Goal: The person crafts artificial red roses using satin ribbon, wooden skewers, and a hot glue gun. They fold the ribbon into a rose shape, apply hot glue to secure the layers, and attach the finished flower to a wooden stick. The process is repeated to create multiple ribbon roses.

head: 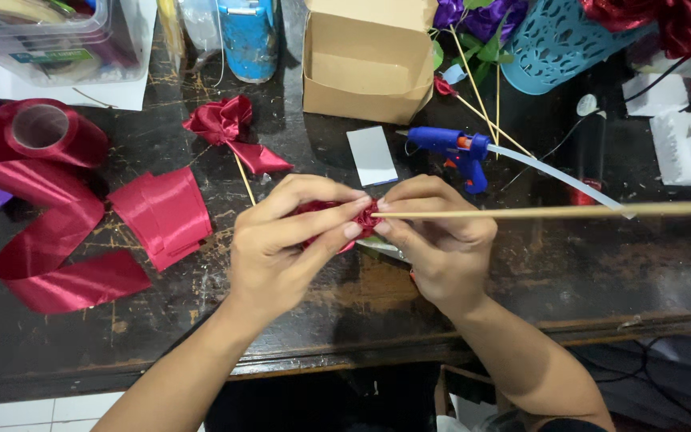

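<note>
Now | both hands (361,232) pinch ribbon rose (361,218) | stick (553,211) horiz., pointing right

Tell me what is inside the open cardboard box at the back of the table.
The cardboard box lies with its opening toward the camera. Only bare brown inner walls show, with nothing visible inside. Its top is cut off by the frame edge, so that part cannot be checked.

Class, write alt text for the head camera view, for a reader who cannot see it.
Left hand and right hand pinch a red ribbon flower on a wooden stick above a dark table; red ribbon roll left, blue glue gun behind.
</note>
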